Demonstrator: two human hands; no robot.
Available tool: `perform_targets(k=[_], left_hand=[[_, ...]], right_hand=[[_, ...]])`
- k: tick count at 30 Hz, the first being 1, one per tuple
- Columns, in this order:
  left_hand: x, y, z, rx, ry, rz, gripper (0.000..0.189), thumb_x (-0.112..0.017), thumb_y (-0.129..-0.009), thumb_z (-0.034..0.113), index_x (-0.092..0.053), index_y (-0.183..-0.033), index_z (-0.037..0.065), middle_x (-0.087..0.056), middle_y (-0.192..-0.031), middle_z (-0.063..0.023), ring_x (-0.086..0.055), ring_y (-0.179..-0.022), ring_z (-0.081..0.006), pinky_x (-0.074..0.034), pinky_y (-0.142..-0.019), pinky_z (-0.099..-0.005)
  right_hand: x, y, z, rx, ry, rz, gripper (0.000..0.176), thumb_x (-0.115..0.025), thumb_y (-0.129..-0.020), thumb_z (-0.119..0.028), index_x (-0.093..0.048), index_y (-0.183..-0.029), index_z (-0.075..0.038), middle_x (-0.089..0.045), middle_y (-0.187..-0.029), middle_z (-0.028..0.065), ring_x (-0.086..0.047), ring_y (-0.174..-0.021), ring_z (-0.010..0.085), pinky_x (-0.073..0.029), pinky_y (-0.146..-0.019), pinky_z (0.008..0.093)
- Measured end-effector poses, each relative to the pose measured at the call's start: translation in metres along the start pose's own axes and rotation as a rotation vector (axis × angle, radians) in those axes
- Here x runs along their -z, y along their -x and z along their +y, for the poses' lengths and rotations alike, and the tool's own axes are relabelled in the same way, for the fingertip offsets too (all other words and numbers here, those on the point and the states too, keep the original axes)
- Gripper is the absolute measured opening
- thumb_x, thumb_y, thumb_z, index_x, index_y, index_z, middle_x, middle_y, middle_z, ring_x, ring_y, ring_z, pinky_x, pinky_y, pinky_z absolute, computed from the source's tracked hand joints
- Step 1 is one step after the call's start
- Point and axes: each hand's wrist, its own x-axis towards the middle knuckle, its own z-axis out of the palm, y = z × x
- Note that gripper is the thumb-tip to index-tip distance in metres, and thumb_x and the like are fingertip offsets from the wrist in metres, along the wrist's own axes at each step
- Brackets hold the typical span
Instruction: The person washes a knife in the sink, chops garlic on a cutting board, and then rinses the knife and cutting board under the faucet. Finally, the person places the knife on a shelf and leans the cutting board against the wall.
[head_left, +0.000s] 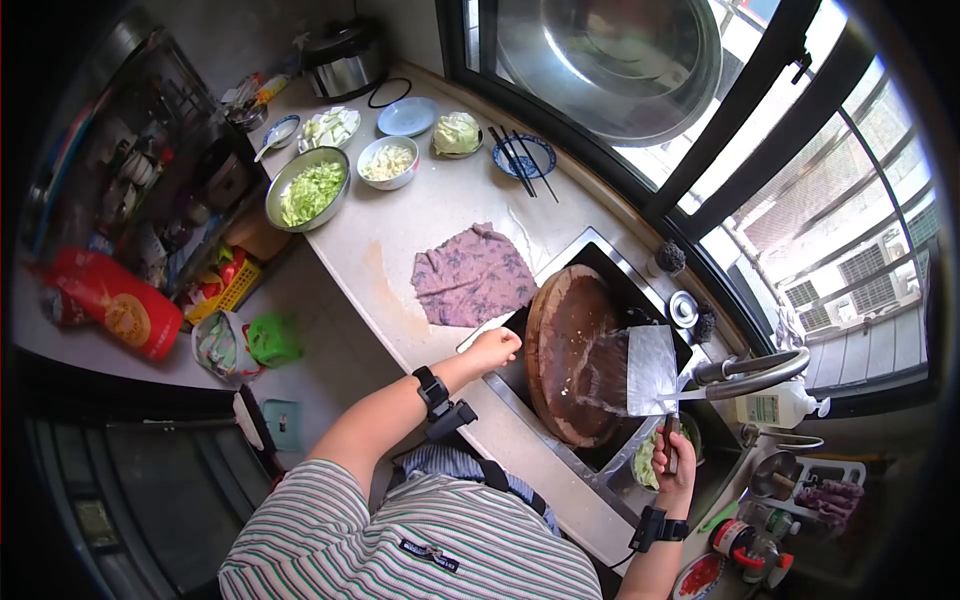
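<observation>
I see the round wooden chopping board (582,310) sitting in the sink (628,265). At the board's right side, the right hand (676,463) grips a cleaver (651,362) by its handle, the broad blade raised just below the tap (714,372), water spreading off it across the wood. The left hand (494,349) is loosely curled just beside the board's left rim, holding nothing; I can't tell whether it touches. A purple patterned cloth (475,275) lies on the desk (375,290) left of the board; well beyond it from the board stands a bowl of chopped greens (312,193).
</observation>
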Motion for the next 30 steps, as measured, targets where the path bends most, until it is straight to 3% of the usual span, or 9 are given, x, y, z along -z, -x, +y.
perform_targets(k=[4, 9, 11, 14, 17, 20, 24, 28, 30], left_hand=[[0.005, -0.032, 0.009, 0.071, -0.109, -0.004, 0.035, -0.049, -0.084, 0.032, -0.053, -0.099, 0.001, -0.055, -0.091, -0.0053, -0.054, -0.076, -0.0126, -0.045, -0.059, -0.0244], [0.003, -0.067, 0.046, 0.16, -0.12, -0.067, 0.061, -0.043, -0.082, 0.052, -0.05, -0.112, 0.0, -0.049, -0.115, -0.0191, -0.051, -0.097, -0.0349, -0.045, -0.077, -0.0441], [0.0, -0.086, 0.051, 0.236, -0.059, -0.104, 0.061, -0.046, -0.08, 0.054, -0.052, -0.11, 0.001, -0.052, -0.11, -0.0191, -0.05, -0.099, -0.036, -0.044, -0.078, -0.0477], [-0.008, -0.088, 0.066, 0.233, -0.006, -0.125, 0.051, -0.051, -0.081, 0.044, -0.053, -0.107, 0.001, -0.055, -0.105, -0.0169, -0.053, -0.095, -0.0321, -0.045, -0.078, -0.0455], [-0.007, -0.105, 0.056, 0.154, 0.339, -0.322, 0.04, -0.057, -0.08, 0.03, -0.053, -0.105, -0.001, -0.058, -0.1, -0.0146, -0.057, -0.09, -0.0264, -0.046, -0.078, -0.0408], [-0.008, -0.1, 0.057, 0.18, 0.401, -0.276, 0.033, -0.06, -0.077, 0.019, -0.054, -0.102, -0.002, -0.06, -0.096, -0.0144, -0.059, -0.086, -0.0238, -0.047, -0.078, -0.0361], [-0.035, -0.052, 0.051, -0.064, 0.35, -0.14, 0.025, -0.059, -0.076, 0.012, -0.055, -0.098, -0.001, -0.06, -0.089, -0.0076, -0.058, -0.079, -0.0173, -0.048, -0.072, -0.0314], [-0.055, -0.013, 0.014, -0.136, 0.413, -0.055, 0.039, -0.059, -0.076, 0.01, -0.046, -0.111, 0.0, -0.055, -0.104, -0.0093, -0.053, -0.094, -0.019, -0.043, -0.083, -0.0322], [-0.054, -0.004, 0.004, -0.172, 0.496, -0.143, 0.046, -0.059, -0.079, 0.019, -0.041, -0.118, 0.003, -0.051, -0.112, -0.0083, -0.048, -0.104, -0.0202, -0.038, -0.09, -0.0393]], right_hand=[[0.001, 0.004, -0.004, 0.013, 0.006, -0.017, 0.027, -0.05, -0.081, -0.017, -0.05, -0.096, 0.005, -0.051, -0.065, 0.0071, -0.043, -0.042, 0.0104, -0.033, -0.034, 0.0208], [0.0, 0.011, -0.006, 0.016, 0.004, -0.03, 0.028, -0.049, -0.081, -0.015, -0.048, -0.099, 0.006, -0.051, -0.066, 0.008, -0.044, -0.042, 0.0113, -0.034, -0.034, 0.0222], [-0.002, 0.014, -0.006, 0.032, 0.006, -0.028, 0.028, -0.049, -0.081, -0.015, -0.048, -0.099, 0.006, -0.051, -0.066, 0.0081, -0.044, -0.042, 0.0118, -0.035, -0.034, 0.0225], [-0.005, 0.017, -0.005, 0.034, -0.003, -0.01, 0.028, -0.05, -0.081, -0.015, -0.048, -0.099, 0.006, -0.05, -0.066, 0.0084, -0.044, -0.043, 0.0125, -0.035, -0.034, 0.0231], [-0.004, 0.016, -0.004, 0.026, -0.03, -0.006, 0.028, -0.05, -0.08, -0.014, -0.048, -0.099, 0.006, -0.05, -0.065, 0.0089, -0.044, -0.043, 0.0131, -0.036, -0.035, 0.0238], [0.0, 0.014, -0.005, 0.024, -0.032, -0.012, 0.027, -0.05, -0.08, -0.014, -0.048, -0.099, 0.006, -0.05, -0.065, 0.009, -0.044, -0.043, 0.0133, -0.036, -0.035, 0.0243], [-0.002, 0.011, -0.007, 0.037, -0.03, -0.012, 0.026, -0.051, -0.08, -0.014, -0.048, -0.097, 0.006, -0.05, -0.065, 0.0088, -0.045, -0.043, 0.0129, -0.036, -0.035, 0.0241], [-0.004, 0.012, -0.006, 0.034, -0.028, 0.009, 0.026, -0.052, -0.079, -0.014, -0.049, -0.096, 0.006, -0.051, -0.064, 0.0084, -0.045, -0.043, 0.0127, -0.036, -0.035, 0.0239], [-0.004, 0.011, -0.005, 0.028, -0.027, 0.005, 0.025, -0.052, -0.079, -0.013, -0.049, -0.096, 0.005, -0.051, -0.064, 0.0083, -0.045, -0.043, 0.0126, -0.036, -0.035, 0.0238]])
